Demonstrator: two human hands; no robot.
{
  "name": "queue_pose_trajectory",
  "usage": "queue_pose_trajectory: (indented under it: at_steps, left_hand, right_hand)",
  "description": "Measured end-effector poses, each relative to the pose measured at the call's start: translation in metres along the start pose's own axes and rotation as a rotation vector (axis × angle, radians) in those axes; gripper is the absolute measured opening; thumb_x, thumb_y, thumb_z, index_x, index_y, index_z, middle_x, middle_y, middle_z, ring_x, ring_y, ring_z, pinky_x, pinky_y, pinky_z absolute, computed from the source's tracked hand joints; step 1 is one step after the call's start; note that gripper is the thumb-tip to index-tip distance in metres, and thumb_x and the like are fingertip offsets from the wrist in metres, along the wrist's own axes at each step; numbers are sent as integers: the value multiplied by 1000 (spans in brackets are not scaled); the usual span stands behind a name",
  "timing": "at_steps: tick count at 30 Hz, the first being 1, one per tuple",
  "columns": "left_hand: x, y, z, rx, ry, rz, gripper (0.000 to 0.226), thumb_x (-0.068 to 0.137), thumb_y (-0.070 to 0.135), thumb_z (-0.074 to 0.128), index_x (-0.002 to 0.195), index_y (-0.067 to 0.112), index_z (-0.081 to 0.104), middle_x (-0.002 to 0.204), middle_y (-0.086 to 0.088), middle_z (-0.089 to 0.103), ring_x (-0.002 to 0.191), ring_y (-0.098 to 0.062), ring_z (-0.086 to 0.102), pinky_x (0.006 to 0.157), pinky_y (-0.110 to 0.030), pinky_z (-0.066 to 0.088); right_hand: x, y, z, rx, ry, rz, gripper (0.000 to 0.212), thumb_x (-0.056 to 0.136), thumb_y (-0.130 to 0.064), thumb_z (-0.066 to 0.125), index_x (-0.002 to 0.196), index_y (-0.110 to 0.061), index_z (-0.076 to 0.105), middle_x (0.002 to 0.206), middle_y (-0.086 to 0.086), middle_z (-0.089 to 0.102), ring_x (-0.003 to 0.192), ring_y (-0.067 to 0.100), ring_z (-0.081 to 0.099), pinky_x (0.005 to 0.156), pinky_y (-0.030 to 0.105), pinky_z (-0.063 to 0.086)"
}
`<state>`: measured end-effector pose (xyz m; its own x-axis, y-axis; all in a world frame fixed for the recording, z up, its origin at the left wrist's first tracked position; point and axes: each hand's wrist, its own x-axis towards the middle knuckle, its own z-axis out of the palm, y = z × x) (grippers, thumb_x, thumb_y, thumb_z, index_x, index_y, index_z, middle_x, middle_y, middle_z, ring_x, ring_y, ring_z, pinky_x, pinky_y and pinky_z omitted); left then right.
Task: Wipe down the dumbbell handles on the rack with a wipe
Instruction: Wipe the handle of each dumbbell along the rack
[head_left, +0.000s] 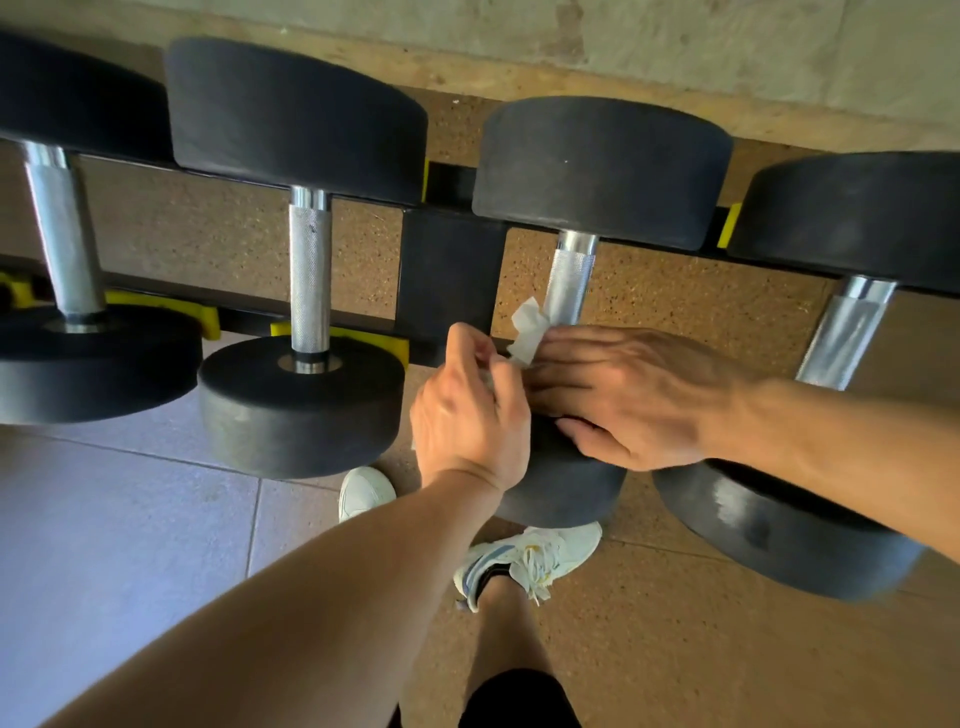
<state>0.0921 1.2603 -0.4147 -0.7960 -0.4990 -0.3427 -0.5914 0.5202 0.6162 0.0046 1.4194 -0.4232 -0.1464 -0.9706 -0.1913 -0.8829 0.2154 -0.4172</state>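
Note:
Several black dumbbells with knurled steel handles lie across a black rack (449, 270) with yellow cradles. Both my hands are at the near end of the third dumbbell's handle (571, 280). A white wipe (527, 330) sticks up between them beside that handle. My left hand (470, 410) pinches the wipe with curled fingers. My right hand (623, 395) lies over the near weight head (561, 488), fingers stretched out toward the wipe and touching it. The lower part of the handle is hidden under my hands.
The second dumbbell's handle (310, 275) stands to the left, the fourth one's handle (844, 338) to the right. My white sneakers (530, 564) stand on the cork-coloured floor below the rack. Grey tiles lie at the lower left, a concrete wall at the top.

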Motion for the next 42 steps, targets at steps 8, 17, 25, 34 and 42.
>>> queue_pose_trajectory:
  at_steps: [8,17,25,34,42]
  left_hand:
    - [-1,2,-1,0,-11,-7,16,86,35,32,91,25,43,67,9,50,62,-10,48,63,-35,34]
    - [-3,2,-1,6,-2,-15,14,86,33,33,92,25,43,66,9,49,62,-5,47,63,-33,30]
    - [-3,0,-2,-8,-6,1,2,94,22,42,93,24,43,65,8,49,62,-9,48,64,-36,35]
    - [0,1,-14,-101,-189,-68,5,97,31,42,96,29,38,72,10,49,70,-22,52,70,-35,35]
    - [2,-72,-158,-286,-337,39,8,97,42,50,99,41,43,69,9,57,64,-7,58,55,-24,44]
  right_hand:
    - [19,4,-11,-169,78,100,41,95,-9,40,127,-10,66,145,8,54,147,28,32,123,42,20]
    - [9,14,-5,-125,114,-32,29,89,2,58,115,1,70,130,19,64,129,34,55,112,48,42]
    - [20,31,-17,-239,97,97,38,102,-21,50,138,-11,57,147,12,51,146,31,33,118,49,31]
    - [37,-28,2,-185,20,398,34,77,-2,77,110,-12,73,118,12,71,125,30,60,110,50,42]
    - [183,-88,-53,693,766,1357,12,89,-39,67,92,-27,68,85,-15,68,80,2,63,61,19,45]
